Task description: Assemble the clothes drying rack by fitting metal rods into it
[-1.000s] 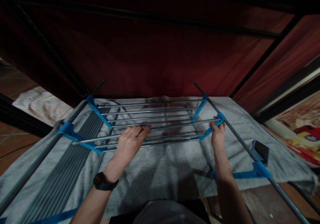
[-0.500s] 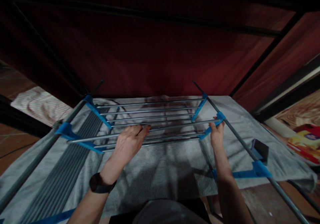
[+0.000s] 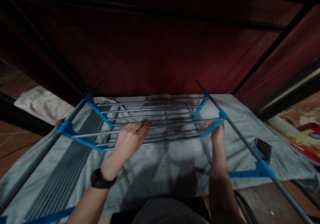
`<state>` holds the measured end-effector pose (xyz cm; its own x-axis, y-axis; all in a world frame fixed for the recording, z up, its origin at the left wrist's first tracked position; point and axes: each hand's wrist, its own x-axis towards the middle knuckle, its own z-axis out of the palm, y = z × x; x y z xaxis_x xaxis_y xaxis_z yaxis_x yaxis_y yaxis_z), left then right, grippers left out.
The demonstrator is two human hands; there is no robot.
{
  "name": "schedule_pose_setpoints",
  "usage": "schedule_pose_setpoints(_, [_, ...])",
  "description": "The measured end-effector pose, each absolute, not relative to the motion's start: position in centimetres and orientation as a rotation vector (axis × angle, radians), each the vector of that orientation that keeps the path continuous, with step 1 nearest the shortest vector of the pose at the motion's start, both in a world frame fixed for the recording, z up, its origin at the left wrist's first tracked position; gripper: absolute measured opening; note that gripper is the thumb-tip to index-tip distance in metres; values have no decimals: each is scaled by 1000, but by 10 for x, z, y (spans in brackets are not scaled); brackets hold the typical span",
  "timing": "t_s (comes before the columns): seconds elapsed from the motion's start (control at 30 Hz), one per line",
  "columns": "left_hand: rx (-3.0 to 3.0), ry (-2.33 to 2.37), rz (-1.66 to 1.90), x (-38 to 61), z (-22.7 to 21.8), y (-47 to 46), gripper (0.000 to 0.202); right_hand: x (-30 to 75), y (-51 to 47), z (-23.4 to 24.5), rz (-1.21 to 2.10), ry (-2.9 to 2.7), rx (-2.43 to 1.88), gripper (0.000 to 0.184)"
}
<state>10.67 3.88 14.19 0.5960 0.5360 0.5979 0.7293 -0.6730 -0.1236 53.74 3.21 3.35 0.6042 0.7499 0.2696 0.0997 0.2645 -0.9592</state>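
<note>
A rack of grey metal tubes (image 3: 181, 125) and blue plastic brackets stands on a grey cloth. My left hand (image 3: 132, 136), with a dark band on its wrist, is closed around the upper front tube, left of its middle. My right hand (image 3: 218, 134) grips the blue bracket (image 3: 212, 128) at the right end of that tube, fingertips showing on its inner side. The right side pole (image 3: 242, 138) runs past the outside of this hand. At the left, another blue bracket (image 3: 67, 129) joins the tube's left end region to the left pole (image 3: 32, 167).
Several loose grey tubes (image 3: 58, 177) lie side by side on the cloth (image 3: 160, 170) at left. A dark phone-like object (image 3: 263, 149) rests beyond the right pole. A lower blue bracket (image 3: 252, 173) sticks inward there. A dark red panel (image 3: 160, 57) stands behind; a red-yellow package (image 3: 308, 140) is at far right.
My right hand has shifted from the tube's end to underneath the right bracket, its fingers now on the inner side. My left hand keeps its hold on the tube. The view has shifted slightly.
</note>
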Motion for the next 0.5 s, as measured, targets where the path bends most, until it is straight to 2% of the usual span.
schedule_pose_setpoints(0.1, [-2482,-1041,-761,107,143,39,31,538,40,23,730,-833,-1220,52])
schedule_pose_setpoints(0.2, [-2494,-1052,-750,107,143,39,31,539,46,14,788,-837,-1173,52])
schedule_pose_setpoints(0.5, [-2437,-1006,-734,109,147,39,28,524,63,8,430,-476,-1176,52])
